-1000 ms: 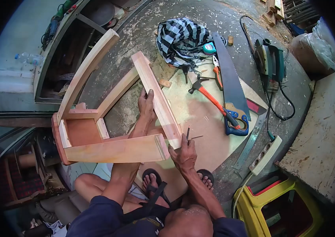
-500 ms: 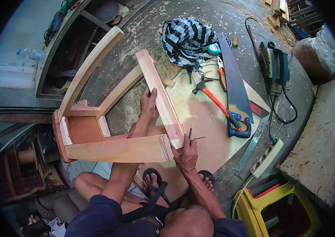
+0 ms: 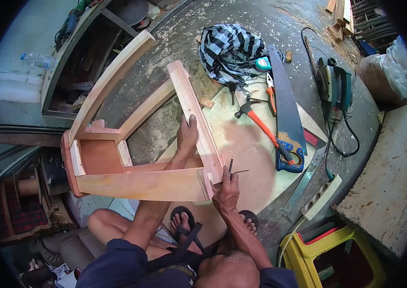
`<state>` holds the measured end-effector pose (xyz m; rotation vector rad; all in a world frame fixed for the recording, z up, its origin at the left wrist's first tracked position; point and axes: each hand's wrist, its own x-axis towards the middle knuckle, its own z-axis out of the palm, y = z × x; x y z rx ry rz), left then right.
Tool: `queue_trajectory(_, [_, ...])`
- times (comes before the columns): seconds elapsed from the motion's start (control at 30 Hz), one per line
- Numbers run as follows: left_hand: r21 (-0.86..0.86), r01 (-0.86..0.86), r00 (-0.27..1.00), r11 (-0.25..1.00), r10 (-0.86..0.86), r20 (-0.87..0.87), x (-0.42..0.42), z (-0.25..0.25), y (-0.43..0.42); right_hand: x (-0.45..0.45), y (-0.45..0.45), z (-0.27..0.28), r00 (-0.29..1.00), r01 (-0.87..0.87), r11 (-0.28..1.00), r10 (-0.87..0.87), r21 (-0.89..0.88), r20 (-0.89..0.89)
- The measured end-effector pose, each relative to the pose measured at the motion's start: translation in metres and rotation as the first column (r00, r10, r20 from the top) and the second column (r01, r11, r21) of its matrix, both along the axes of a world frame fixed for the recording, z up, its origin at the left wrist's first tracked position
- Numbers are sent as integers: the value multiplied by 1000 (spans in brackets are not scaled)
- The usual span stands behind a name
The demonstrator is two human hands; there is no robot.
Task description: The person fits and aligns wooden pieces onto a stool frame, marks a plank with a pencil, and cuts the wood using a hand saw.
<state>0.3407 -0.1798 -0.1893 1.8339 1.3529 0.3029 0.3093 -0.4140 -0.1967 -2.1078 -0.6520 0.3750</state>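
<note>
A tapered frame of pale wood point(image 3: 141, 185) is tilted over my lap, its narrow reddish panel at the left. Across its right end lies a straight wooden rail point(image 3: 196, 117). My left hand point(image 3: 186, 137) reaches through the frame and grips the rail from the left, thumb on its face. At the rail's lower end, my right hand point(image 3: 226, 194) is closed against the corner of the frame. A dark pencil point(image 3: 231, 164) sticks up from between its fingers. Beside it a thin dark line runs right; I cannot tell whether it is an object or a shadow.
On the plywood sheet point(image 3: 256, 192) and floor lie a claw hammer point(image 3: 261, 128), a handsaw point(image 3: 287, 105), pliers point(image 3: 271, 93), a tape measure point(image 3: 262, 64) and a checked cloth point(image 3: 227, 50). A power planer point(image 3: 333, 86), power strip point(image 3: 321, 197) and yellow stool point(image 3: 304, 249) are at the right.
The view has shifted slightly, so the floor tools appear a little lower. My left hand has slid slightly down the rail. My right hand stays at the corner with the pencil.
</note>
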Motion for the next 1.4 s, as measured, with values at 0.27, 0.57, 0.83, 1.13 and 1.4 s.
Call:
queue_trajectory(0.27, [-33,-155,988,987,156,8,-6,-9,-36,0,-2,1,999,-31,999,31,-6,9])
queue_trajectory(0.57, [-89,-128,957,988,147,251,-13,-30,-26,2,-2,-2,998,-37,999,38,20,-41])
queue_trajectory(0.83, [-126,-99,900,987,142,412,-17,-39,-23,-6,-14,0,985,-21,998,31,57,-167])
queue_trajectory(1.13, [-255,-81,859,964,197,472,-21,-49,-19,-6,-15,-3,993,-15,996,25,84,-113])
queue_trajectory(1.4, [-277,-85,850,957,215,480,-19,-52,-18,-2,-14,-2,995,-11,996,20,88,-100])
